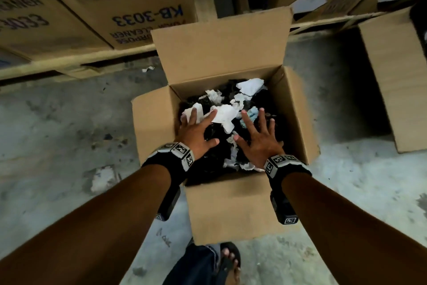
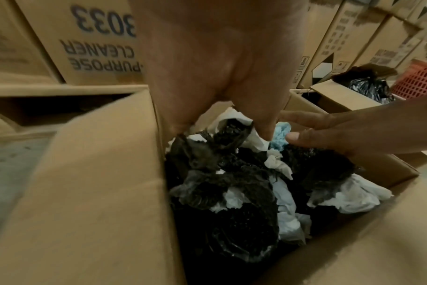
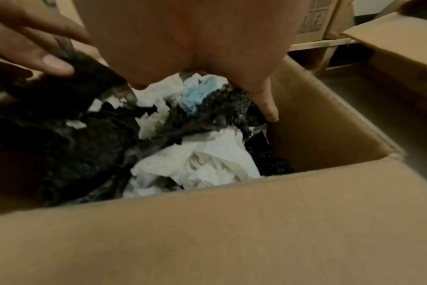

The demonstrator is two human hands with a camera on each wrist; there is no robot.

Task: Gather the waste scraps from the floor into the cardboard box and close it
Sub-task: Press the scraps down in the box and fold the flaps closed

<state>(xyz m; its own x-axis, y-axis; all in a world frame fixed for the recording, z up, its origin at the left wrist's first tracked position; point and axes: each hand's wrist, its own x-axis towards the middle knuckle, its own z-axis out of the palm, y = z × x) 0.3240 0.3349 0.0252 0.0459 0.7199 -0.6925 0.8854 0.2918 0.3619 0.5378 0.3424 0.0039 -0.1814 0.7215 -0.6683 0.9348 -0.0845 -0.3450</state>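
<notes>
An open cardboard box (image 1: 231, 210) stands on the floor with all its flaps up or out. It is filled with waste scraps (image 1: 227, 113): crumpled black plastic, white paper and one pale blue piece (image 1: 253, 115). My left hand (image 1: 198, 130) lies flat on the scraps at the left side of the box, fingers spread. My right hand (image 1: 258, 132) presses flat on the right side, next to the blue piece (image 3: 193, 100). Neither hand holds anything. In the left wrist view the left palm (image 2: 219, 57) hovers over black plastic (image 2: 232, 212), with the right hand (image 2: 354, 133) reaching in.
A small white scrap (image 1: 147, 69) lies on the concrete floor by the pallet, and a white patch (image 1: 104, 178) lies left of the box. Printed cartons (image 1: 138, 7) stand on pallets behind. Another cardboard box (image 1: 397, 81) stands to the right. My sandalled foot (image 1: 228, 259) is below the front flap.
</notes>
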